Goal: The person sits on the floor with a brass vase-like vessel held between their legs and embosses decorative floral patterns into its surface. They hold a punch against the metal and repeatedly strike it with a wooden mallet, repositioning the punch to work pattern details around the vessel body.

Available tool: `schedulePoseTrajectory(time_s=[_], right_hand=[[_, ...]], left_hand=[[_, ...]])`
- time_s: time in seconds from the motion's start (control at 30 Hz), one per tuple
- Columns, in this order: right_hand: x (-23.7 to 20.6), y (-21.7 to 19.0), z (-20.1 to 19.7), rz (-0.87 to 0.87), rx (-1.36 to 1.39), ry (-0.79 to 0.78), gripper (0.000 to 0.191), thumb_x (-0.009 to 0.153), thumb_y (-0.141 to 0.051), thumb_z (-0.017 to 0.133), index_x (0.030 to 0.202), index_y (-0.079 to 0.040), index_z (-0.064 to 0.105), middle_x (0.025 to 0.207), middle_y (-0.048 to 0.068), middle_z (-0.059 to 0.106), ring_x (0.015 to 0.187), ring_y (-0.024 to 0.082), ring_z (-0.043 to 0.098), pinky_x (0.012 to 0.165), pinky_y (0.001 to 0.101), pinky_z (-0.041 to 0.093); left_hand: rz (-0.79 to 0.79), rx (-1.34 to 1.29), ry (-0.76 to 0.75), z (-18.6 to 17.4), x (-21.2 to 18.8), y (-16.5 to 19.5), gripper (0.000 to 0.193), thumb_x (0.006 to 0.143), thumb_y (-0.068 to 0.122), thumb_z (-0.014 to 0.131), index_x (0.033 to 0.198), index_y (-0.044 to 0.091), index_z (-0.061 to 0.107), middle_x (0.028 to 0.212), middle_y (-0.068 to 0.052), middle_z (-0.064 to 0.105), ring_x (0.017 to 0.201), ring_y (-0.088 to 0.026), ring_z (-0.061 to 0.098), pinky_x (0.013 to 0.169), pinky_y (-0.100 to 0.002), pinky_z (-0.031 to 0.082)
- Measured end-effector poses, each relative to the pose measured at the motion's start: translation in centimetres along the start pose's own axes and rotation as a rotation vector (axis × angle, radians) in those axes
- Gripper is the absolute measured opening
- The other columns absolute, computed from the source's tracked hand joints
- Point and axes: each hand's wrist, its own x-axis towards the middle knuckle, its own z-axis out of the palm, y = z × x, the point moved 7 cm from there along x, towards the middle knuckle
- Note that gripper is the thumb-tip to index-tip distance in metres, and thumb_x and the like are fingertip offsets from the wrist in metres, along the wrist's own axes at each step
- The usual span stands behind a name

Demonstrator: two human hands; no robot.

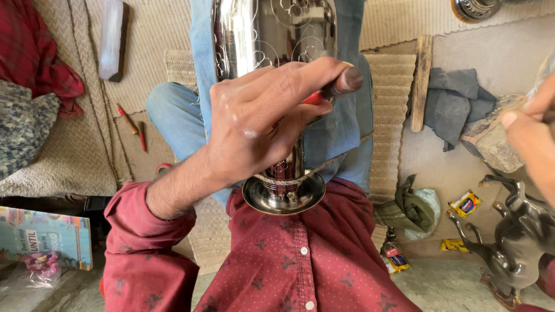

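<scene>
A shiny engraved metal vase stands tilted on my lap, its round foot against my maroon shirt and a cord wound around its neck. My left hand lies across the front of the vase and pinches a thin red-handled tool against the metal; the thumb tip is dark-stained. My right hand is at the right edge, away from the vase. Its fingers are closed on a blurred grey object that runs out of the frame.
Right of my legs lie a wooden stick, a grey cloth, a rough stone, a green cloth bag, small packets and a dark metal figure. Left: red pencils, a book.
</scene>
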Motion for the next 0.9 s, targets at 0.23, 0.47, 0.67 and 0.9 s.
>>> schedulePoseTrajectory(time_s=[0.23, 0.47, 0.67, 0.9], right_hand=[[-2.2, -6.3, 0.3, -0.030, 0.021, 0.039, 0.008, 0.105, -0.004, 0.070, 0.107, 0.001, 0.065, 0.093, 0.009, 0.069, 0.081, 0.017, 0.068, 0.077, 0.0267, 0.054], [-5.4, -8.7, 3.2, -0.227, 0.133, 0.395, 0.045, 0.103, 0.004, 0.084, 0.130, 0.007, 0.048, 0.108, 0.015, 0.065, 0.092, 0.021, 0.066, 0.087, 0.0312, 0.053], [-6.8, -9.8, 6.8, -0.205, 0.291, 0.428, 0.071, 0.082, 0.016, 0.078, 0.138, 0.010, 0.034, 0.096, 0.020, 0.061, 0.083, 0.024, 0.060, 0.077, 0.0369, 0.052], [-8.1, -10.2, 8.8, -0.129, 0.850, 0.692, 0.078, 0.098, 0.017, 0.075, 0.147, -0.004, 0.018, 0.109, 0.011, 0.059, 0.089, 0.017, 0.063, 0.082, 0.0301, 0.058]], left_hand=[[0.066, -0.014, -0.245, 0.9, 1.4, -0.2, 0.051, 0.097, -0.001, 0.076, 0.142, 0.013, 0.057, 0.119, 0.005, 0.074, 0.089, -0.019, 0.074, 0.074, -0.033, 0.058], [0.153, -0.125, -0.476, 2.1, 2.5, -0.4, 0.077, 0.075, -0.008, 0.067, 0.147, 0.016, 0.057, 0.130, 0.003, 0.074, 0.096, -0.020, 0.076, 0.071, -0.036, 0.058], [0.274, -0.069, -0.579, 3.1, 3.3, -0.2, 0.063, 0.085, 0.011, 0.077, 0.145, 0.021, 0.061, 0.123, -0.004, 0.075, 0.096, -0.030, 0.074, 0.066, -0.043, 0.055], [0.322, -0.106, -0.781, 4.7, 3.6, -0.1, 0.062, 0.086, 0.017, 0.076, 0.145, 0.028, 0.061, 0.096, -0.007, 0.077, 0.084, -0.030, 0.073, 0.064, -0.044, 0.052]])
